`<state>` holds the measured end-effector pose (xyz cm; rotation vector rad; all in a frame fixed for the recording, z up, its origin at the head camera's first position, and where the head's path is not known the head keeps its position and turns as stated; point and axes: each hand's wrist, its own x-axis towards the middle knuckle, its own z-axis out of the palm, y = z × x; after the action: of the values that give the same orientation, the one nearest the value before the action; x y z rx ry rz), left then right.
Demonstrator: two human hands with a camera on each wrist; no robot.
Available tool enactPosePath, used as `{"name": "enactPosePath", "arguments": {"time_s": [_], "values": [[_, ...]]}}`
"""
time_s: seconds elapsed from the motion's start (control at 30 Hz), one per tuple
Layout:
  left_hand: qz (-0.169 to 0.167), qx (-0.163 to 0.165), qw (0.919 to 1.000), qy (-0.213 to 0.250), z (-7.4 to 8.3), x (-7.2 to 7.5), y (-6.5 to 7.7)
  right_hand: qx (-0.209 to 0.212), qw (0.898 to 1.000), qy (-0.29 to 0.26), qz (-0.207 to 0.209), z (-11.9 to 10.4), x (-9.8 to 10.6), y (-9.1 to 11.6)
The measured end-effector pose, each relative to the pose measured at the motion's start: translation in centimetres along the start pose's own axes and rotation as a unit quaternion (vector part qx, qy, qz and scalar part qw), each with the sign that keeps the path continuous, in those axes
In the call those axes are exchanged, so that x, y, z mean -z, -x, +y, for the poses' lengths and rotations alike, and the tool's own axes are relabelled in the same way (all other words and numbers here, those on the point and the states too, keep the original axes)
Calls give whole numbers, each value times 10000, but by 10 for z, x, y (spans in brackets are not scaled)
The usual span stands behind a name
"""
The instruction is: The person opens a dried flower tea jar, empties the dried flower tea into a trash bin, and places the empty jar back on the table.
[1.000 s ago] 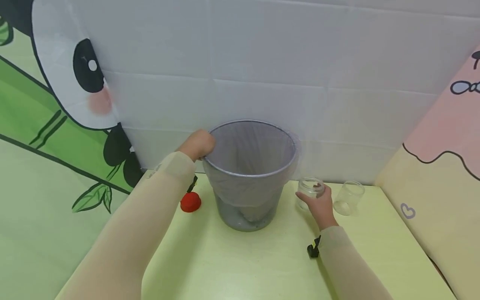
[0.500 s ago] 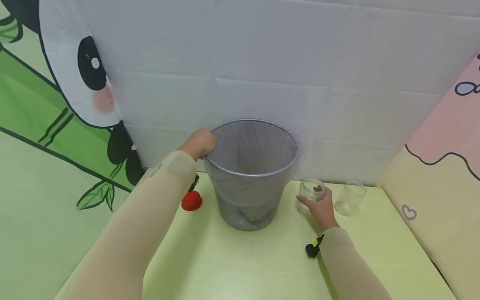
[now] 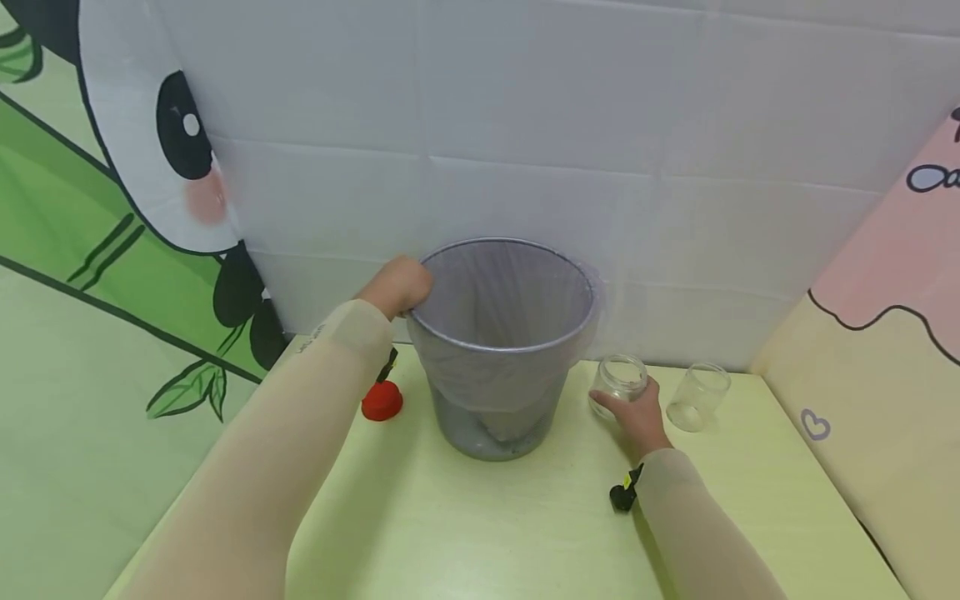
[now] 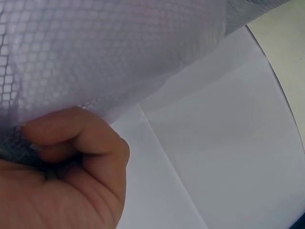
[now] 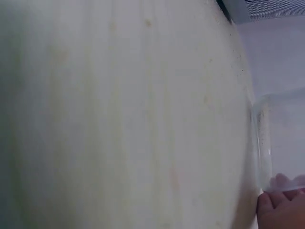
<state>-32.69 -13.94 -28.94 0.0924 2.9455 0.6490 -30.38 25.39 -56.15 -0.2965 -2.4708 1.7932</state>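
A grey mesh wastebasket (image 3: 495, 392) lined with a thin, translucent bag (image 4: 119, 52) stands upright mid-table. My left hand (image 3: 399, 286) grips its rim at the left side, fingers curled over the bagged edge, as the left wrist view shows up close. To the right of the basket, my right hand (image 3: 637, 410) holds a clear jar (image 3: 621, 377) with thumb and fingers around its side. The jar is upright with an open mouth. In the right wrist view the jar (image 5: 281, 138) is at the right edge, fingers (image 5: 281, 210) at its wall.
Another clear jar or cup (image 3: 697, 398) stands just right of my right hand. A red dome-shaped object (image 3: 382, 402) sits left of the basket, below my left forearm. A white sheet (image 3: 525, 100) hangs close behind the basket; printed panels flank the yellow-green table (image 3: 480, 533).
The jar and my right hand shift only very slightly. My left hand stays on the basket's rim, and the head view sways a little.
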Motion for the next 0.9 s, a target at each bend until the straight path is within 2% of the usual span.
{"name": "enactPosePath", "arguments": {"time_s": [0.2,0.37,0.67,0.8,0.9], "values": [[44,46,9995,307,1,0,2,-174,9997,163,-21,-13,2,11],[47,90,9984,551,4,-1,4,-511,9982,320,-38,-28,9,27],[458,226,9930,1067,7,-4,4,-555,9947,859,-116,-51,27,56],[469,423,9861,1536,6,0,7,-367,9921,1187,-180,-64,38,64],[408,531,9743,2151,4,4,8,-193,9890,1440,-274,-76,46,68]]}}
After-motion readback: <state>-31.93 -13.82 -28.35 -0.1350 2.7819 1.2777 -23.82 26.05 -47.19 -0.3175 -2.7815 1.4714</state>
